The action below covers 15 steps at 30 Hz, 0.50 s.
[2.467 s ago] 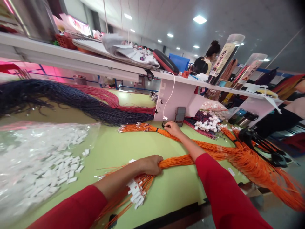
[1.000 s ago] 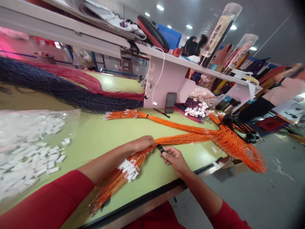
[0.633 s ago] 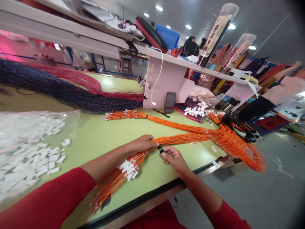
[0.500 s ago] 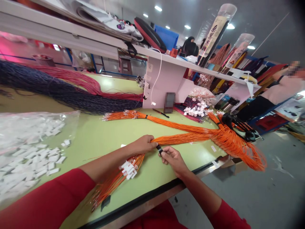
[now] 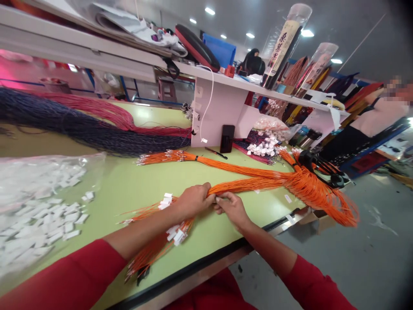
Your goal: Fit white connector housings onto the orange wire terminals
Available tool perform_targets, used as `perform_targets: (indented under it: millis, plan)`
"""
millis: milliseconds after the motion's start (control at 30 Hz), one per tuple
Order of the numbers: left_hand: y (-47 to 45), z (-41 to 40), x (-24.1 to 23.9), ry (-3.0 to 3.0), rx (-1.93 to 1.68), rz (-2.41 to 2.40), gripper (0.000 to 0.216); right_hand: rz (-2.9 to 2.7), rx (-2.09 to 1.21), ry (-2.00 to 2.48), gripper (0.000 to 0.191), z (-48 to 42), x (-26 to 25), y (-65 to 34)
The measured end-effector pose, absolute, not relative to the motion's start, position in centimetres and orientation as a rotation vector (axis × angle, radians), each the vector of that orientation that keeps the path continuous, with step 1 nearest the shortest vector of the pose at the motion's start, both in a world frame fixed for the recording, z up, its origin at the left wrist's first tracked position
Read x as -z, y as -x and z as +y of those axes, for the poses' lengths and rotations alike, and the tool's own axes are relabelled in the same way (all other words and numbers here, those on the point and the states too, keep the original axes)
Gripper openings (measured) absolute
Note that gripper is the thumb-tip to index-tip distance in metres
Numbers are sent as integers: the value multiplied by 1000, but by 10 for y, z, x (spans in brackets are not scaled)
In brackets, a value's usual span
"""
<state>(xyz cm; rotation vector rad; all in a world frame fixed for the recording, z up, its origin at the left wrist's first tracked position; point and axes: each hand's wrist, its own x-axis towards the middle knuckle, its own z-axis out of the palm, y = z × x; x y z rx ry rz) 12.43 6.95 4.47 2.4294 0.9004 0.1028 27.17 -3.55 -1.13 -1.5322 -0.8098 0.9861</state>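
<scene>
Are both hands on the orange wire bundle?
Yes, the left hand and right hand both grip the orange wire bundle, side by side.

Green bench (image 5: 138, 183): orange wire bundle (image 5: 258, 184) runs under left hand (image 5: 193, 200); white connectors (image 5: 41, 215) far left of it; dark blue wires (image 5: 80, 129) and pink wires (image 5: 106, 113) beyond.

**A wire-harness workshop**

We are on a factory floor, at a long green bench (image 5: 145, 181). Wire bundles lie across it: orange wires (image 5: 251, 185) with bare metal tips, dark wires (image 5: 80, 133) and pink wires (image 5: 106, 113). A clear bag (image 5: 48, 165) spills small white connectors (image 5: 38, 215), and a second heap (image 5: 263, 148) lies farther along. A white shelf (image 5: 80, 56) loaded with papers runs above the bench. Panel lights (image 5: 209, 10) dot the ceiling, the floor (image 5: 355, 258) is bare grey, and a person (image 5: 371, 125) stands off to our right.
</scene>
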Motion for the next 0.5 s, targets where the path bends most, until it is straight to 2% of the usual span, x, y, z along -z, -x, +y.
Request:
perform_targets:
  millis: [67,133,200,267,367,500]
  plan:
    - [-123,60,-46,-2486,-72,898,24,-975,-851,1628,32,-52,0,-281]
    - [-122,51,-48,-2531,-33,875,23,-1140,-411,1653,21,-61,-19,-292]
    - [-121,42,-50,-2569,8,844,22,-1361,-254,1626,12,-54,-38,-301]
    - [-121,34,-51,-2604,39,823,23,-1558,-419,1650,13,-31,-50,-307]
    - [-121,26,-50,-2651,62,811,29,-1700,-1174,1682,13,16,-51,-309]
    - [-122,22,-45,-2671,51,825,29,-1720,-1454,1637,17,57,-40,-303]
